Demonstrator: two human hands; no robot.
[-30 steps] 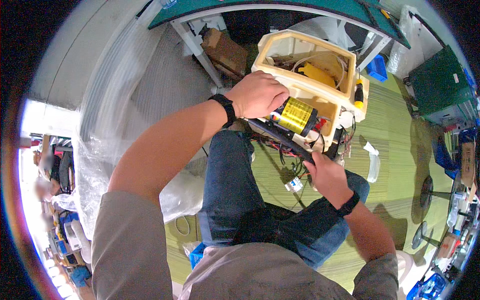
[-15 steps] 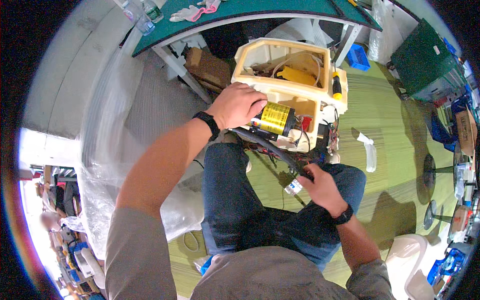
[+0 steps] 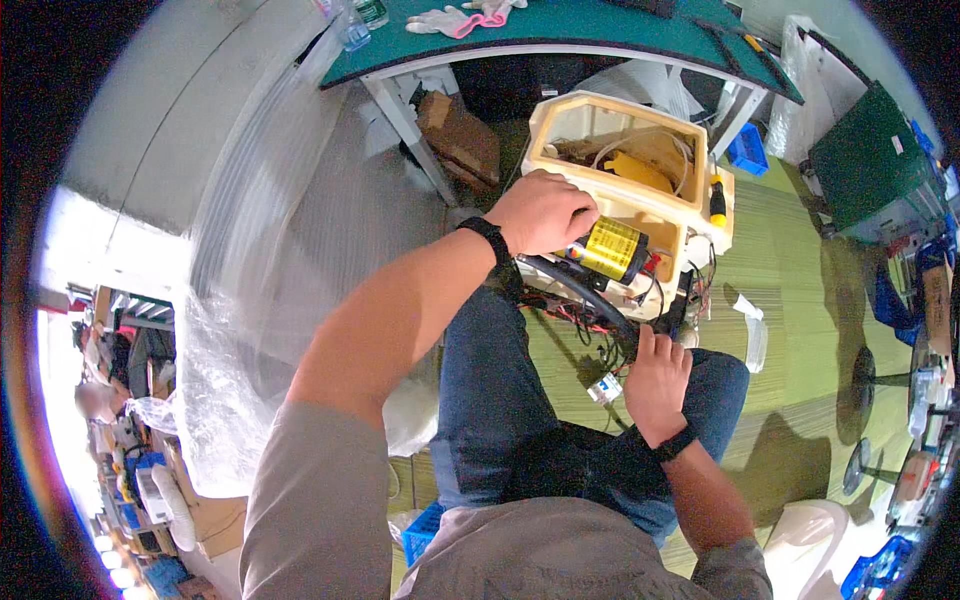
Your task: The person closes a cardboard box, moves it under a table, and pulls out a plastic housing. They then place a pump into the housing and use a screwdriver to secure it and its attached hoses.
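Note:
A black cylinder with a yellow label [image 3: 612, 249], like a pump or motor, lies tilted at the front of a cream plastic housing [image 3: 618, 198]. My left hand [image 3: 545, 212] is closed over its left end; the thumb lies along it and the fingers underneath are hidden. A thick black hose [image 3: 585, 287] slants below the cylinder towards my right knee. My right hand [image 3: 657, 380] closes on the hose's lower end, its fingertips partly hiding it. Close to that hand, a small white tag-like piece [image 3: 605, 388] hangs among thin wires. Red and black wires [image 3: 650, 270] come off the cylinder's right end.
A screwdriver with a yellow and black handle [image 3: 718, 200] stands at the housing's right side. Behind is a green-topped table [image 3: 560, 32] with gloves [image 3: 460, 20]. Plastic wrap [image 3: 300, 270] spreads at left. A clear strip [image 3: 752, 335] lies on the floor; a blue bin [image 3: 748, 150] stands farther back.
The view has swung left, so the scene sits farther right. My right hand has turned, with its fingers pointing more upward at the hose end. My left hand stays on the cylinder.

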